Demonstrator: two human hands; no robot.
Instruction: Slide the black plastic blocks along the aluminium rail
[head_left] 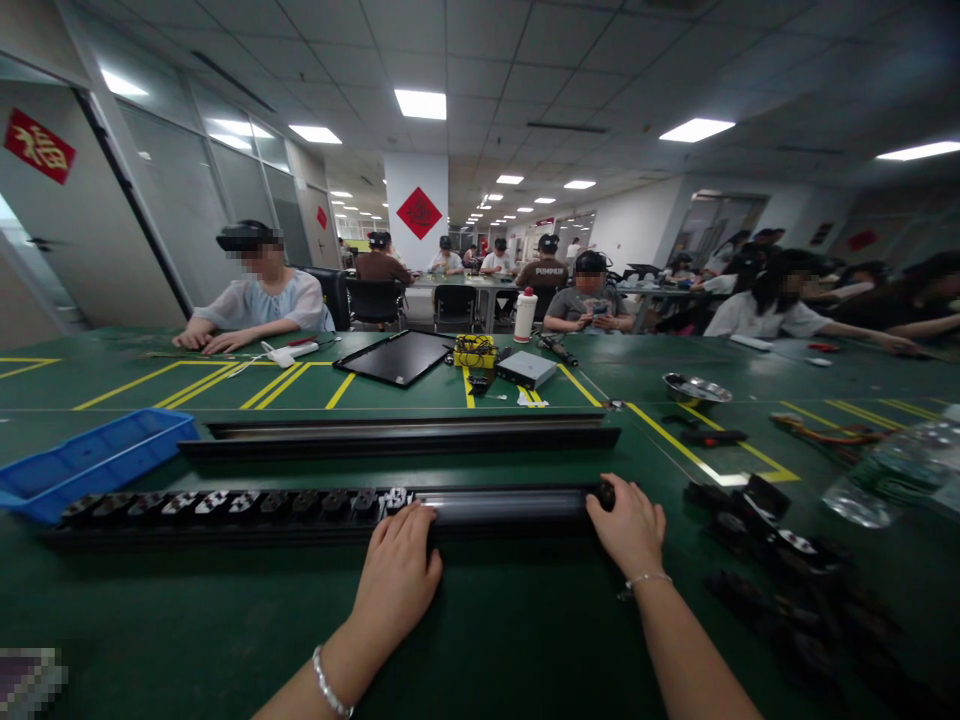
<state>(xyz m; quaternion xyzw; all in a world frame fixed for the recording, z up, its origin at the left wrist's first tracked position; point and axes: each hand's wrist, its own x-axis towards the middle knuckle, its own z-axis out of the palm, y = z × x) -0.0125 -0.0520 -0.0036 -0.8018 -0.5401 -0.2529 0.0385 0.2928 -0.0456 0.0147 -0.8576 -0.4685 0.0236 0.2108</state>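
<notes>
Clasping black part [604, 494] with right hand [630, 528], left hand [397, 562] atop black rail [510, 506], grip unclear, brown shirt [541, 273] reading "PUMPKIN"

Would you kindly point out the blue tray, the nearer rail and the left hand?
Blue tray [124, 474]: head view, near wall.
Nearer rail [510, 507]: head view, bare top surface.
Left hand [399, 560]: head view, back of hand.

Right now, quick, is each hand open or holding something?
Left hand: open, resting on the long, shiny black rail.
Right hand: holding a small black piece at the rail's right end.
</notes>
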